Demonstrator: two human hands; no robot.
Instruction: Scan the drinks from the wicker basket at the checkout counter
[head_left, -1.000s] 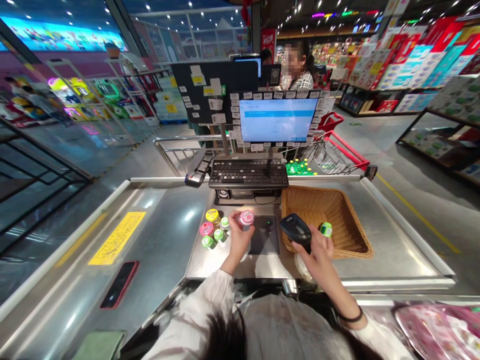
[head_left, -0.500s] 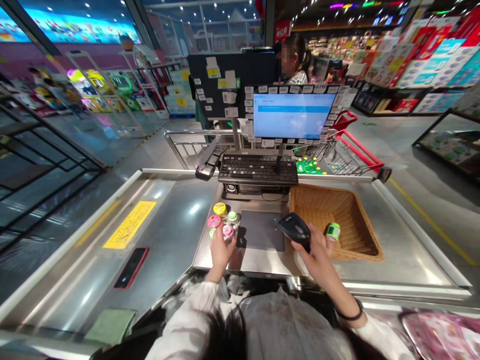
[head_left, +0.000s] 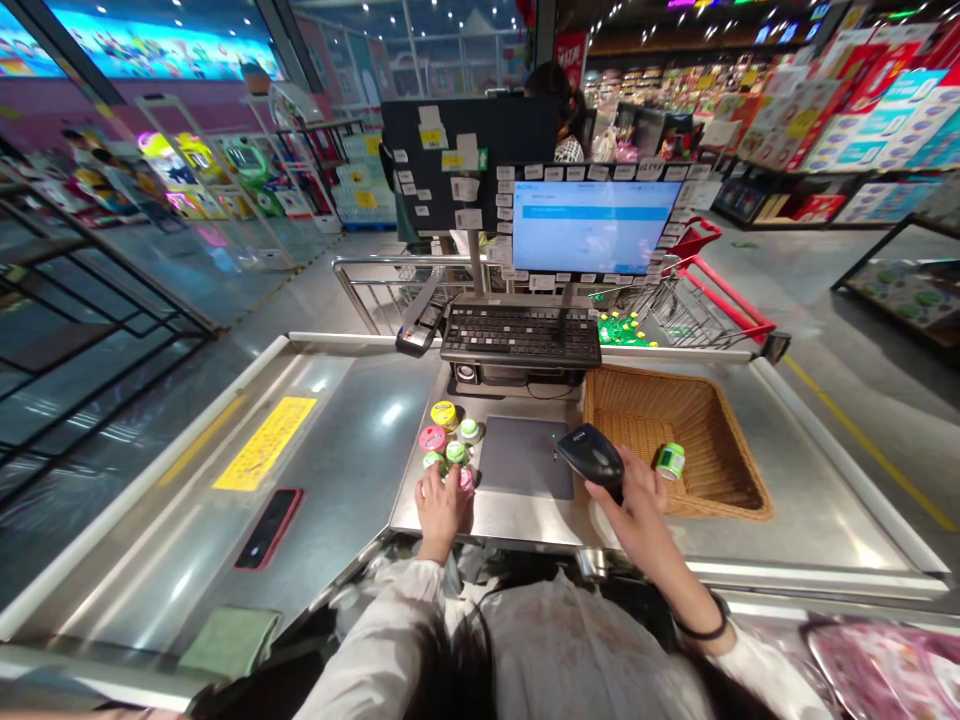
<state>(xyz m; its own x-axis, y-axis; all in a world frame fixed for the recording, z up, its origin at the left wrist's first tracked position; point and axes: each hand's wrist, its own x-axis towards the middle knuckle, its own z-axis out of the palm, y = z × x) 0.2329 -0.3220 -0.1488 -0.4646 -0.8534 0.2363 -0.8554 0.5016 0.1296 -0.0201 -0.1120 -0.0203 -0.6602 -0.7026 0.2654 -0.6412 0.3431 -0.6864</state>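
Left hand (head_left: 441,505) curled over a pink-lidded jar (head_left: 467,479) near the front edge of the metal table (head_left: 352,440); fingers partly covered it, so whether they pinched it could not be told. Right hand (head_left: 637,500) wrapped around a black scanner (head_left: 591,462), beside the left rim of a wicker basket (head_left: 739,450) holding 1 green jar (head_left: 670,461). A dark pad (head_left: 525,455) separated basket from 6 clustered jars (head_left: 456,452). Lower right, the frame cut off a pink package (head_left: 900,660).

We find the right hand (head_left: 639,500) holding a black barcode scanner (head_left: 591,458) near a wicker basket (head_left: 724,425) with one green-and-white canister (head_left: 670,461) inside. We note the left hand (head_left: 439,512) at a pink-lidded jar (head_left: 466,479) among other small jars (head_left: 444,414) on the metal counter (head_left: 360,450); a smartphone (head_left: 268,528) lies farther left.
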